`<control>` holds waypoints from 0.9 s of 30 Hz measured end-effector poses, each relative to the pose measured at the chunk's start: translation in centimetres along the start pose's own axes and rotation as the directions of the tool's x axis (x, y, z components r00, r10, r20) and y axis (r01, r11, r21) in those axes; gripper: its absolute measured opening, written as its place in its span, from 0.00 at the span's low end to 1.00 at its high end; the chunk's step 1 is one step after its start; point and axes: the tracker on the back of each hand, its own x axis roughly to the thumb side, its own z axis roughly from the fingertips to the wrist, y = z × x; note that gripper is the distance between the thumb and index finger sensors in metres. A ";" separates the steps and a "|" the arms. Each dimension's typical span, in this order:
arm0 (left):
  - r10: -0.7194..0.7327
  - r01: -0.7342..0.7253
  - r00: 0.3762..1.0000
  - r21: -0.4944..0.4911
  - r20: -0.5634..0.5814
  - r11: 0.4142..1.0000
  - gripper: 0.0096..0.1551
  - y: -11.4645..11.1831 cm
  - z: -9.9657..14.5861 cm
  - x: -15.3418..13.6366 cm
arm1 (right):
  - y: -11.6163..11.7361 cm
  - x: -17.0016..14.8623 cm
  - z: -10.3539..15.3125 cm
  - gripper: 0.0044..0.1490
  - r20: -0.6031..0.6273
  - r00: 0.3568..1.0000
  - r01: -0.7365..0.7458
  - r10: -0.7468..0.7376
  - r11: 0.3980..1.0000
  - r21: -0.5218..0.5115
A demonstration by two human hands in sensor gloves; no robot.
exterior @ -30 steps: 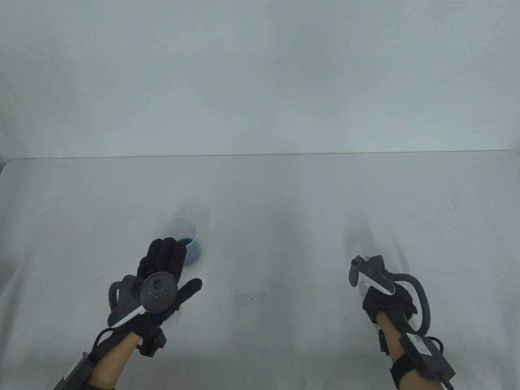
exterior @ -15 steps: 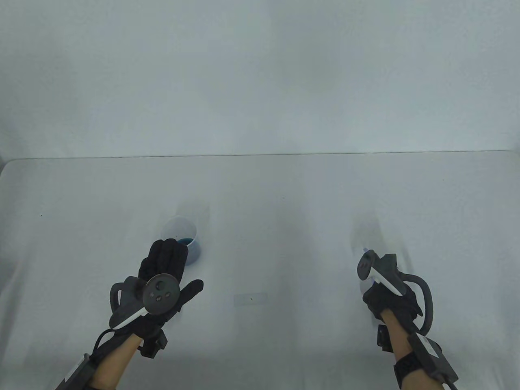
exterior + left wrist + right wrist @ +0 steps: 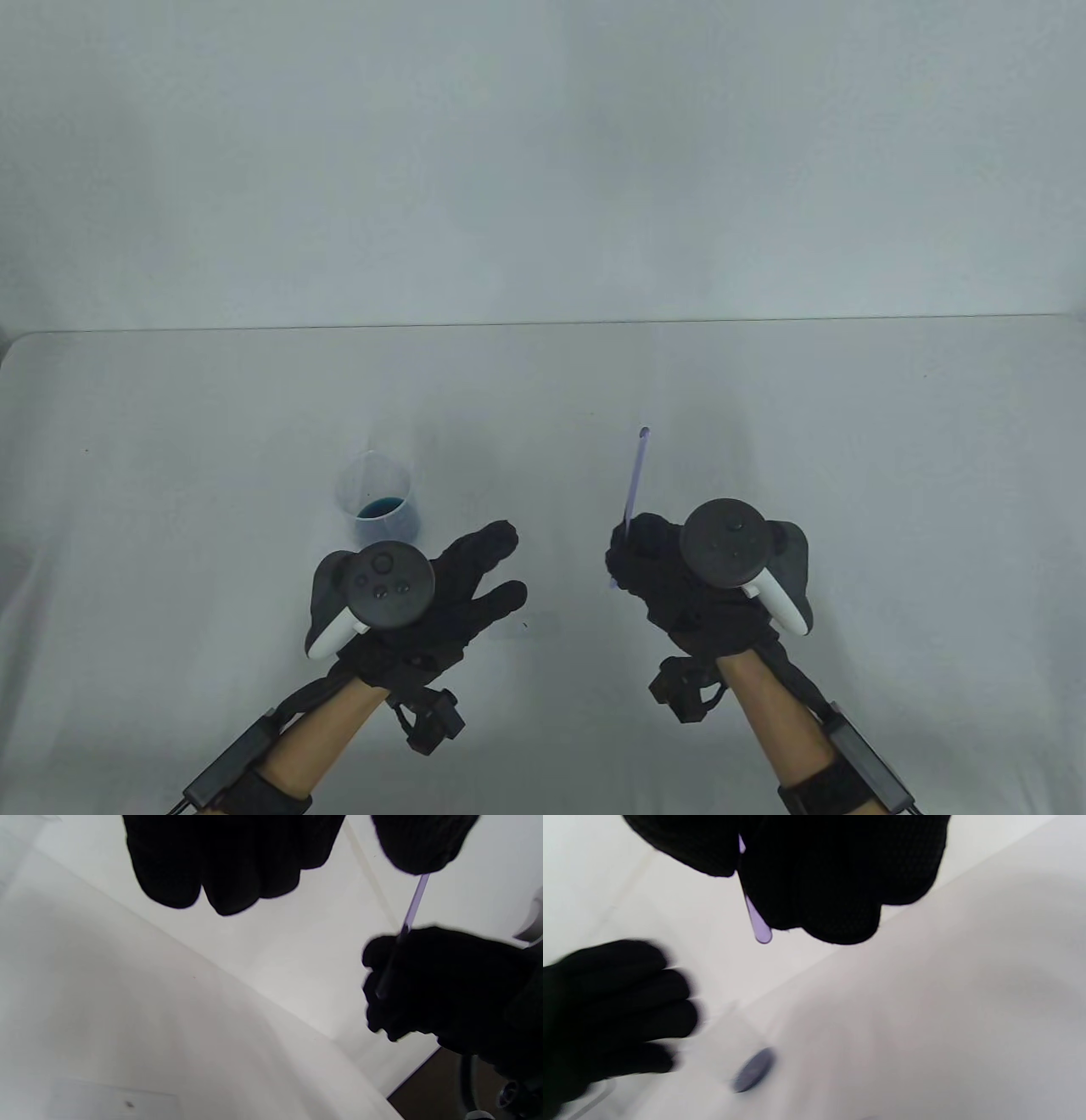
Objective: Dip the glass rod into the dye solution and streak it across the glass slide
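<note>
A clear beaker (image 3: 378, 501) with blue dye in the bottom stands left of centre; it shows blurred in the right wrist view (image 3: 753, 1070). My right hand (image 3: 632, 552) grips a thin purple glass rod (image 3: 635, 475), which points up and away from me; its lower tip (image 3: 762, 935) sticks out below my fingers. My left hand (image 3: 509, 570) is open with the fingers spread, just right of the beaker and empty. The glass slide (image 3: 110, 1103) lies flat on the table under and beside my left fingers, faint in the table view (image 3: 540, 626).
The white table (image 3: 764, 407) ends at a back edge against a plain white wall. Both hands are near the front middle. The right hand (image 3: 424, 984) shows in the left wrist view, close to my left fingers (image 3: 220, 878).
My right hand moved left toward the centre and turned over, with the rod now showing in its grip. My left hand moved right, from beside the beaker to over the slide.
</note>
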 end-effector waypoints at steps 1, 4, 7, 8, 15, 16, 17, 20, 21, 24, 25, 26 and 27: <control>0.022 -0.022 1.000 0.005 0.002 1.000 0.42 -0.6 -0.2 0.3 | 0.7 0.8 0.0 0.31 0.024 0.999 0.021 -0.021 1.000 0.004; 0.009 -0.009 1.000 0.022 0.006 1.000 0.40 -1.5 -0.4 0.8 | 2.0 2.1 -0.1 0.31 0.060 0.998 0.032 -0.033 0.999 0.017; -0.050 0.051 0.999 0.069 -0.020 0.996 0.36 -2.0 0.0 1.0 | 3.5 3.2 0.0 0.31 0.077 0.997 0.028 -0.030 0.999 0.030; -0.054 0.057 0.998 0.090 -0.035 0.994 0.35 -2.0 0.2 0.8 | 3.7 3.3 0.0 0.31 0.079 0.997 0.018 -0.020 0.999 0.032; -0.114 0.119 0.992 0.097 -0.054 0.988 0.31 -2.7 0.6 0.8 | 5.3 2.3 -0.1 0.29 0.030 0.996 0.083 -0.086 0.993 0.088; -0.117 0.121 0.992 0.099 -0.052 0.988 0.31 -2.8 0.6 0.8 | 5.3 2.2 -0.1 0.29 0.020 0.996 0.090 -0.092 0.992 0.084; -0.132 0.136 0.990 0.101 -0.046 0.986 0.30 -2.9 0.6 1.0 | 5.3 2.1 -0.1 0.29 0.019 0.996 0.091 -0.093 0.992 0.083; -0.173 0.177 0.984 0.101 -0.042 0.979 0.29 -3.0 0.5 1.2 | 5.3 2.1 -0.1 0.29 0.017 0.996 0.083 -0.085 0.993 0.089; -0.172 0.176 0.984 0.100 -0.045 0.979 0.29 -2.9 0.4 1.2 | 5.2 2.2 -0.1 0.29 0.017 0.997 0.071 -0.072 0.994 0.079; -0.163 0.167 0.986 0.108 -0.047 0.980 0.29 -2.2 0.4 1.3 | 4.6 2.5 -0.2 0.33 0.042 0.997 0.067 -0.072 0.993 0.100; -0.163 0.167 0.986 0.122 -0.045 0.978 0.28 -1.5 0.4 1.3 | 4.0 2.7 -0.2 0.35 0.057 0.996 0.063 -0.070 0.992 0.110; -0.167 0.172 0.985 0.148 -0.050 0.974 0.27 -0.5 0.4 1.3 | 3.1 2.8 -0.1 0.38 0.066 0.997 0.028 -0.034 0.996 0.085; -0.173 0.180 0.983 0.160 -0.053 0.971 0.27 0.0 0.5 1.3 | 2.7 2.8 0.0 0.41 0.072 0.997 0.003 -0.008 0.998 0.067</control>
